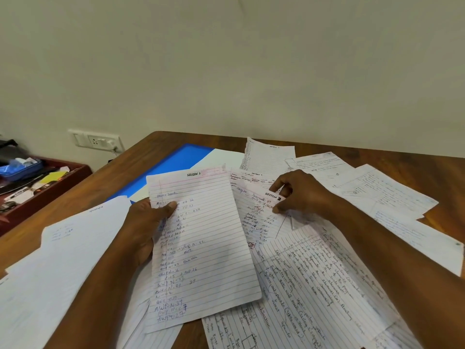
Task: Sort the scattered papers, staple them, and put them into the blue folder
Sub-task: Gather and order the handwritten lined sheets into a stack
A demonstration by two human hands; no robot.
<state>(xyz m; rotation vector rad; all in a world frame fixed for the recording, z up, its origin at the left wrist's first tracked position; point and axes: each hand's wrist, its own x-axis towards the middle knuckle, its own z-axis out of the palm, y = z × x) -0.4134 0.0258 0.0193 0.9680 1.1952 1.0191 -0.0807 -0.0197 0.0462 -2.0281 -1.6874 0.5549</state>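
My left hand (148,222) grips a lined sheet headed "Section 1" (208,248) by its left edge, thumb on top, and holds it tilted above the table. My right hand (299,192) pinches the top right corner of a sheet marked "Section 3" (261,215) that lies on the pile. Several handwritten papers (314,280) are scattered over the wooden table (156,142). The blue folder (181,159) lies at the back left, partly under papers. No stapler is in view.
A white sheet (63,260) covers the left of the table. More sheets (377,192) spread to the right edge. A red tray (45,180) with small items stands lower at the left, below a wall socket (97,141).
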